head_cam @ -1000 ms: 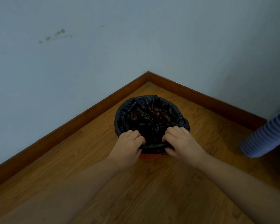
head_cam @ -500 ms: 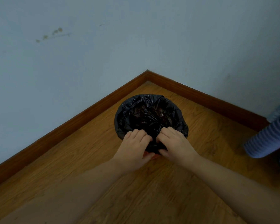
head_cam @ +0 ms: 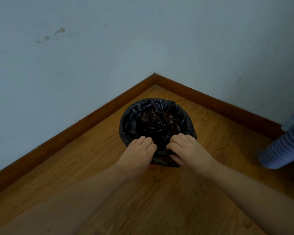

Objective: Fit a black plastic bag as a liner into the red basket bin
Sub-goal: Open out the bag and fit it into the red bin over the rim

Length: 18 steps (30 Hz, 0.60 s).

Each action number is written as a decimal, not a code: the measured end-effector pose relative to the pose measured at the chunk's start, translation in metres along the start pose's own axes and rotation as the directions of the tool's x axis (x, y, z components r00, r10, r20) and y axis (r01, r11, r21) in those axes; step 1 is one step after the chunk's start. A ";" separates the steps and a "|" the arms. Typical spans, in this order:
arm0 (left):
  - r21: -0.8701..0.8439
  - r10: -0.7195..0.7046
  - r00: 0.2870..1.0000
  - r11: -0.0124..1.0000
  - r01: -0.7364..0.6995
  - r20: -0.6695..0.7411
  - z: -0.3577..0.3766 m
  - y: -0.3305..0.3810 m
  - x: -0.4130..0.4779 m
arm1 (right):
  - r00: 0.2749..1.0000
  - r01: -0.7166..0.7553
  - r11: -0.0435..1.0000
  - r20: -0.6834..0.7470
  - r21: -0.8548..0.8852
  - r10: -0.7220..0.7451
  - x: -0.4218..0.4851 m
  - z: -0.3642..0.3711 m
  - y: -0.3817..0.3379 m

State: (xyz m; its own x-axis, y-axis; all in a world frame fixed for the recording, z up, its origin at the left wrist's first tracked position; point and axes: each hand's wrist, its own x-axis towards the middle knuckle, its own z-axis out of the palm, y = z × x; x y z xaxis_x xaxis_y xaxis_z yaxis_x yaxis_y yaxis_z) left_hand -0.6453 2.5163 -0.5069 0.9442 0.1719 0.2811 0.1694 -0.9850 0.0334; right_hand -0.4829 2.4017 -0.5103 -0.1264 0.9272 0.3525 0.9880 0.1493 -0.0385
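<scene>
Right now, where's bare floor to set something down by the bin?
Bare floor: left of the bin up to the skirting; right of it up to the striped cloth. Crowded: its near rim, left hand and right hand gripping the bag.

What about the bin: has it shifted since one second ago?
No. The red basket bin sits at the same spot before the skirting corner.
</scene>
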 end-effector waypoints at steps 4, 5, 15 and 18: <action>0.089 0.032 0.999 0.995 -0.034 0.026 0.002 -0.012 -0.002 | 0.999 -0.044 0.999 -0.001 -0.005 0.044 0.002 0.000 0.003; 0.101 0.028 0.999 0.994 -0.030 0.024 0.002 -0.016 -0.003 | 0.998 -0.058 0.998 -0.002 -0.004 0.058 0.002 -0.001 0.004; 0.026 -0.046 0.999 0.999 0.046 0.025 -0.003 -0.013 -0.004 | 0.992 -0.126 0.991 -0.028 0.048 0.127 0.003 -0.001 0.000; -0.002 -0.048 0.999 0.999 0.048 0.012 -0.003 0.000 0.003 | 0.989 -0.144 0.986 -0.021 0.081 0.146 0.004 -0.001 -0.004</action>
State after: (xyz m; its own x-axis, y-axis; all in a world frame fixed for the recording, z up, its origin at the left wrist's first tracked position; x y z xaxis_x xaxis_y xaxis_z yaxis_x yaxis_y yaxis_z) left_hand -0.6428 2.5169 -0.5035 0.9384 0.2188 0.2674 0.2136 -0.9757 0.0488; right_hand -0.4875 2.4043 -0.5081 0.0214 0.9318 0.3624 0.9856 0.0412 -0.1641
